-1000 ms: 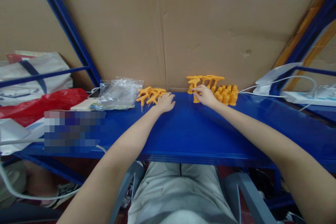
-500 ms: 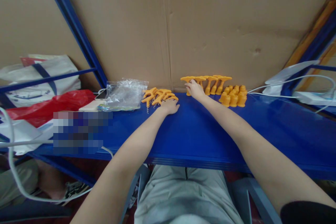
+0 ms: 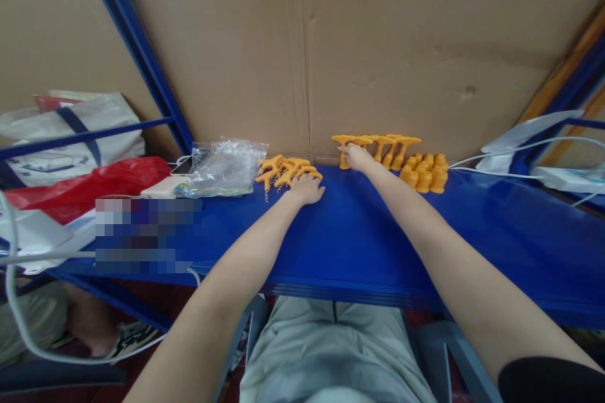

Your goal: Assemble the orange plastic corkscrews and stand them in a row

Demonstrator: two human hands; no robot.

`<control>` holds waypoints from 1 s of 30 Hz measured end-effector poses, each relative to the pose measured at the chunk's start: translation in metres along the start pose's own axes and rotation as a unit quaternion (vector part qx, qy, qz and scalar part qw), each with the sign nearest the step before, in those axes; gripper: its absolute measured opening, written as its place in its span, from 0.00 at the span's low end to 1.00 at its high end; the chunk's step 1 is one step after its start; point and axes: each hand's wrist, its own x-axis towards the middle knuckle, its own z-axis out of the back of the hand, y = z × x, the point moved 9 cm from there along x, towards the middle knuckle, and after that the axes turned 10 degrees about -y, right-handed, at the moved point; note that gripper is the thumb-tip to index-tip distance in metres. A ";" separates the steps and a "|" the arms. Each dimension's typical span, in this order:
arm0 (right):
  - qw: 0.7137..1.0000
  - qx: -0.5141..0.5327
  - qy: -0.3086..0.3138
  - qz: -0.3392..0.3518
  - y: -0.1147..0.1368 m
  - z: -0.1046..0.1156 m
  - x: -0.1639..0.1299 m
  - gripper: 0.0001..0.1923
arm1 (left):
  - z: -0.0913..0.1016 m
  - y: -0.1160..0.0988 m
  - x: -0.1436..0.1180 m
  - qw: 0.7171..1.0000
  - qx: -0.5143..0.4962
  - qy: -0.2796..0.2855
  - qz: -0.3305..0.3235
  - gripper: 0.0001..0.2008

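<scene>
My left hand (image 3: 307, 189) lies palm down on the blue shelf with its fingers spread, reaching over the near edge of a heap of orange corkscrews (image 3: 269, 170). Bare metal spirals stick out of some of them. My right hand (image 3: 360, 157) is at the left end of a row of upright orange T-shaped corkscrews (image 3: 401, 146), its fingers bent against the stem of the leftmost corkscrew (image 3: 343, 161). Part of the row is hidden behind this hand. Several short orange sheaths (image 3: 424, 179) stand in a tight group to the right of it.
Clear plastic bags (image 3: 224, 170) lie left of the heap. Beyond them are a red plastic bag (image 3: 94, 182) and a pale tote bag (image 3: 75, 132). Cardboard (image 3: 378, 44) backs the blue shelf (image 3: 345, 239). White cables (image 3: 503, 171) run at the right.
The view has shifted slightly. My right hand remains at the leftmost upright corkscrew, and my left hand still rests by the heap.
</scene>
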 end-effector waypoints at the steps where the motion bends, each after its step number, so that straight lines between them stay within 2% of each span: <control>1: 1.000 -0.001 0.002 0.002 0.000 -0.001 0.001 0.30 | 0.000 0.000 0.000 1.000 0.000 0.002 0.000 0.29; 10: 0.999 0.019 0.031 -0.003 0.004 -0.003 0.006 0.31 | -0.001 0.000 0.000 1.000 -0.002 0.006 0.001 0.29; 16: 0.997 0.033 0.073 0.005 -0.002 -0.007 0.012 0.32 | 0.003 0.001 -0.002 1.000 0.020 -0.007 0.000 0.28; 20: 0.996 0.052 0.069 0.025 -0.006 -0.001 0.016 0.31 | 0.005 0.004 -0.002 0.999 0.026 -0.013 0.014 0.29; 25: 0.995 0.065 0.081 0.002 -0.012 0.001 0.014 0.32 | 0.003 0.006 -0.002 1.000 0.024 -0.001 0.020 0.30; 30: 0.995 0.088 0.051 0.002 -0.002 0.005 0.013 0.33 | 0.003 0.006 -0.002 1.000 0.014 0.001 0.020 0.30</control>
